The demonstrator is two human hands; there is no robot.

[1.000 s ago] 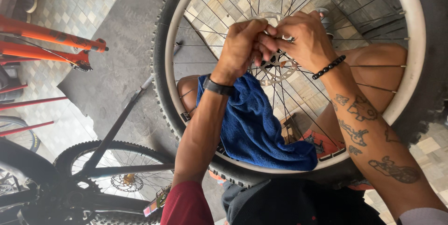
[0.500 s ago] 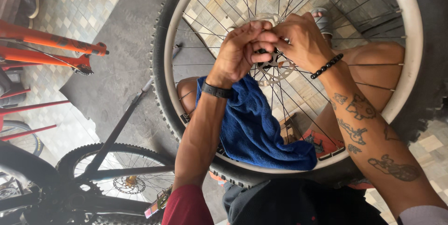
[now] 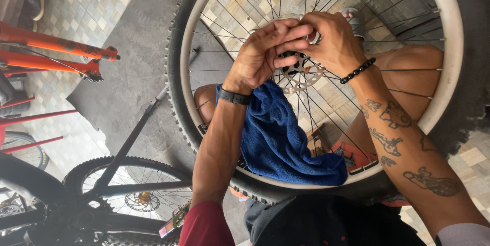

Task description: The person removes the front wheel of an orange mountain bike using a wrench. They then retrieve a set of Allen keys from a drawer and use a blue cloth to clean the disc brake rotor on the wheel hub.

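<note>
A bicycle wheel [image 3: 449, 80] with a white rim and knobby black tyre stands upright on my lap. Both hands meet at its hub, just above the brake disc [image 3: 302, 75]. My left hand [image 3: 268, 52], with a black band on the wrist, curls its fingers over the hub end. My right hand [image 3: 334, 39], wearing a black bead bracelet, pinches a small part at the same spot; the part itself is hidden by the fingers. A blue towel [image 3: 283, 139] hangs under my left forearm, draped over the lower rim.
An orange bike frame [image 3: 56, 54] lies at the left. A black bicycle with a knobby wheel [image 3: 130, 195] and disc rotor stands at lower left. A grey mat [image 3: 127, 72] covers the tiled floor. My bare knees show behind the spokes.
Both hands have stayed at the hub, shifting slightly; the left fingers now wrap further over the right hand's fingertips. The wheel and towel have barely moved.
</note>
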